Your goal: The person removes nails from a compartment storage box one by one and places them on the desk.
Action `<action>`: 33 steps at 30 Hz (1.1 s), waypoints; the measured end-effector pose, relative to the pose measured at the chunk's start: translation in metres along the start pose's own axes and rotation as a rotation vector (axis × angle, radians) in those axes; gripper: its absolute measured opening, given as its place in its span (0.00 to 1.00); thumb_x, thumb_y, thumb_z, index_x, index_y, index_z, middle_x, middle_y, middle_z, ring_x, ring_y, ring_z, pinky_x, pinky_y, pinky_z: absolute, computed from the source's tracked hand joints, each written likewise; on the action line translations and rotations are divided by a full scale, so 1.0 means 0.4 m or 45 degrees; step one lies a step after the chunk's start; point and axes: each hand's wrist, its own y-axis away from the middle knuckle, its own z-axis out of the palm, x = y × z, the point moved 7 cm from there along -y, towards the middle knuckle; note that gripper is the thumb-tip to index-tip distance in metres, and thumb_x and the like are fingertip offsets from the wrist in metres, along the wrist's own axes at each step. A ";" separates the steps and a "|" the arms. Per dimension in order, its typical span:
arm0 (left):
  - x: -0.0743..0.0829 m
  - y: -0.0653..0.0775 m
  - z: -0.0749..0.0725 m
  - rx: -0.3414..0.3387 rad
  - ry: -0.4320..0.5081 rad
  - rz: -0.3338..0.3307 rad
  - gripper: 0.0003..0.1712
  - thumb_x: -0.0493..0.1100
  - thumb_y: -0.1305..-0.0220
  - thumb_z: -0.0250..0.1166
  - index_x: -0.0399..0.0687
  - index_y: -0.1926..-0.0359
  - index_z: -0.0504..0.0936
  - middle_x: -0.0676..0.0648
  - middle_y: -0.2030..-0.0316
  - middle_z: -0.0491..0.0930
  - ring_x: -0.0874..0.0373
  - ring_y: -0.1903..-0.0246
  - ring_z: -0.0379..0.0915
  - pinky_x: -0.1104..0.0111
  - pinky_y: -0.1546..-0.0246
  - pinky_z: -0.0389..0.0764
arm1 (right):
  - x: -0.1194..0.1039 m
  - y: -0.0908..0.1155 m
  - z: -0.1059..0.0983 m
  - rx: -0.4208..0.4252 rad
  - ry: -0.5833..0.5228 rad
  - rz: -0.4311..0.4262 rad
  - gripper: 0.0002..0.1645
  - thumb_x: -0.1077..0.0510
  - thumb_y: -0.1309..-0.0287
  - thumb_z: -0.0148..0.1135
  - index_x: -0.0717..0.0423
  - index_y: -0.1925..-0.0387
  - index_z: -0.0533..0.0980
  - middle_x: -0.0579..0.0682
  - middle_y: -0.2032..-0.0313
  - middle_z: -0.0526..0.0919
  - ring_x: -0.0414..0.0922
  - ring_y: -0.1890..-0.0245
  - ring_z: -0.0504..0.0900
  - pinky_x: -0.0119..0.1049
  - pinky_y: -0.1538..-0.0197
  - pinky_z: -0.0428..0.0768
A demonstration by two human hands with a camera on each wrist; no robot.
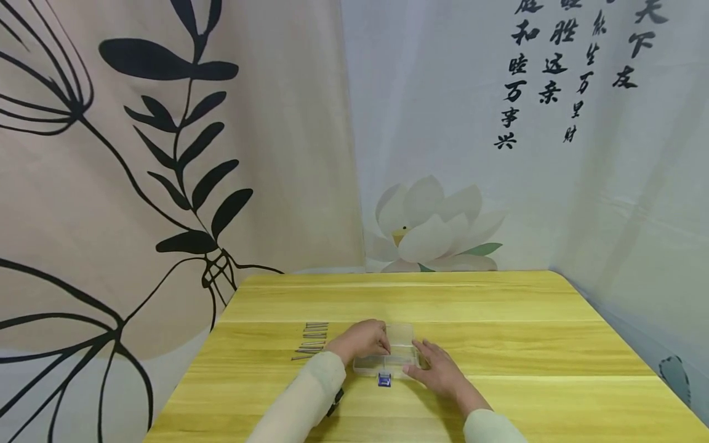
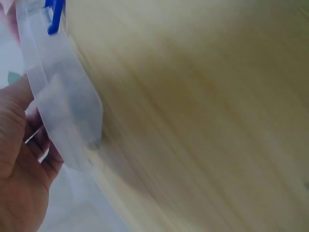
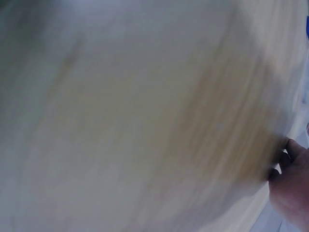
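Observation:
A clear plastic compartment box (image 1: 368,367) sits on the table with its lid (image 1: 400,334) swung back behind it. A blue latch (image 1: 384,379) shows at its front edge. Over the box's left part, my left hand (image 1: 362,339) reaches in with fingertips pointing down and bent. The left wrist view shows that hand (image 2: 19,154) behind the translucent box wall (image 2: 67,106); I cannot tell whether its fingertips hold anything. On the other side, my right hand (image 1: 440,370) rests at the box's right end, thumb by the front corner and fingers extended along the side.
Several thin metal nails (image 1: 314,335) lie in a loose column on the wooden table (image 1: 526,344), left of the box. A printed curtain (image 1: 443,123) hangs behind the table's far edge. A black strap (image 1: 335,402) shows at the left wrist.

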 end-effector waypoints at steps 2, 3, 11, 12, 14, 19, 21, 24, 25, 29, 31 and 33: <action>0.005 -0.005 0.003 0.001 -0.013 0.008 0.04 0.46 0.39 0.71 0.55 0.66 0.92 0.61 0.70 0.74 0.70 0.70 0.67 0.78 0.66 0.71 | 0.002 -0.001 0.001 -0.006 -0.004 0.008 0.44 0.41 0.38 0.65 0.57 0.28 0.63 0.67 0.28 0.57 0.71 0.30 0.51 0.72 0.36 0.52; 0.005 -0.007 0.005 -0.003 -0.015 0.004 0.04 0.46 0.39 0.71 0.55 0.65 0.92 0.61 0.70 0.74 0.70 0.69 0.67 0.78 0.65 0.72 | 0.003 -0.002 0.001 -0.010 -0.004 0.012 0.45 0.40 0.37 0.64 0.57 0.27 0.63 0.67 0.28 0.57 0.71 0.29 0.51 0.72 0.36 0.51; 0.008 -0.014 0.012 -0.051 -0.018 -0.023 0.04 0.45 0.37 0.70 0.54 0.66 0.91 0.60 0.68 0.74 0.70 0.68 0.69 0.77 0.64 0.73 | 0.000 -0.005 -0.003 -0.003 0.026 -0.007 0.44 0.41 0.37 0.65 0.58 0.28 0.63 0.68 0.29 0.57 0.72 0.30 0.52 0.72 0.37 0.53; 0.009 -0.014 0.012 -0.058 -0.016 -0.026 0.04 0.45 0.37 0.70 0.54 0.66 0.90 0.60 0.68 0.74 0.70 0.68 0.69 0.77 0.63 0.74 | 0.001 -0.005 -0.003 -0.008 0.024 -0.004 0.44 0.41 0.37 0.65 0.57 0.28 0.63 0.68 0.29 0.57 0.71 0.30 0.52 0.72 0.37 0.53; 0.009 -0.013 0.012 -0.070 -0.008 -0.031 0.04 0.45 0.37 0.70 0.53 0.66 0.90 0.60 0.68 0.74 0.70 0.68 0.69 0.77 0.63 0.74 | 0.001 -0.005 -0.003 -0.015 0.020 -0.001 0.44 0.41 0.37 0.64 0.57 0.28 0.63 0.68 0.28 0.57 0.71 0.30 0.52 0.72 0.36 0.52; 0.007 -0.012 0.014 -0.077 0.024 -0.017 0.04 0.44 0.36 0.70 0.52 0.66 0.90 0.60 0.68 0.73 0.70 0.69 0.69 0.77 0.63 0.73 | 0.005 -0.004 0.001 -0.031 0.011 0.004 0.43 0.40 0.36 0.63 0.56 0.27 0.63 0.67 0.28 0.57 0.71 0.30 0.51 0.72 0.36 0.51; 0.005 -0.011 0.015 -0.073 0.041 -0.008 0.04 0.44 0.36 0.70 0.52 0.66 0.90 0.60 0.68 0.73 0.70 0.69 0.68 0.77 0.63 0.73 | 0.004 -0.002 0.002 -0.030 0.013 0.002 0.43 0.40 0.36 0.63 0.56 0.27 0.63 0.67 0.28 0.57 0.71 0.29 0.51 0.72 0.36 0.51; 0.001 -0.007 0.012 -0.064 0.096 -0.018 0.04 0.43 0.36 0.70 0.50 0.65 0.90 0.60 0.68 0.74 0.70 0.68 0.69 0.77 0.63 0.74 | 0.001 0.001 0.001 -0.030 0.016 0.001 0.43 0.40 0.36 0.63 0.57 0.27 0.63 0.67 0.28 0.57 0.70 0.29 0.51 0.72 0.36 0.51; -0.001 -0.006 0.009 -0.057 0.121 -0.021 0.04 0.42 0.36 0.70 0.49 0.65 0.90 0.60 0.68 0.75 0.70 0.68 0.69 0.77 0.63 0.74 | 0.000 0.003 0.000 -0.027 0.019 -0.004 0.43 0.40 0.36 0.63 0.57 0.27 0.63 0.67 0.28 0.57 0.70 0.29 0.51 0.72 0.36 0.51; -0.011 0.001 -0.004 -0.013 0.244 -0.042 0.04 0.40 0.35 0.69 0.47 0.65 0.89 0.59 0.68 0.76 0.69 0.68 0.70 0.76 0.64 0.75 | -0.005 0.004 -0.002 -0.009 0.027 -0.010 0.44 0.40 0.37 0.63 0.57 0.28 0.63 0.67 0.28 0.57 0.70 0.30 0.52 0.71 0.36 0.52; -0.017 0.006 -0.013 0.012 0.283 -0.047 0.04 0.39 0.35 0.68 0.47 0.66 0.89 0.59 0.67 0.76 0.69 0.69 0.70 0.75 0.65 0.75 | -0.005 0.003 -0.001 0.003 0.026 -0.010 0.44 0.40 0.37 0.64 0.58 0.28 0.64 0.68 0.29 0.58 0.71 0.30 0.53 0.71 0.36 0.52; -0.024 0.011 -0.023 0.034 0.315 -0.059 0.05 0.39 0.35 0.68 0.48 0.67 0.89 0.59 0.68 0.76 0.68 0.69 0.70 0.74 0.66 0.75 | -0.004 0.000 0.000 0.011 0.026 -0.009 0.44 0.40 0.38 0.65 0.58 0.28 0.64 0.68 0.29 0.58 0.71 0.30 0.53 0.71 0.36 0.52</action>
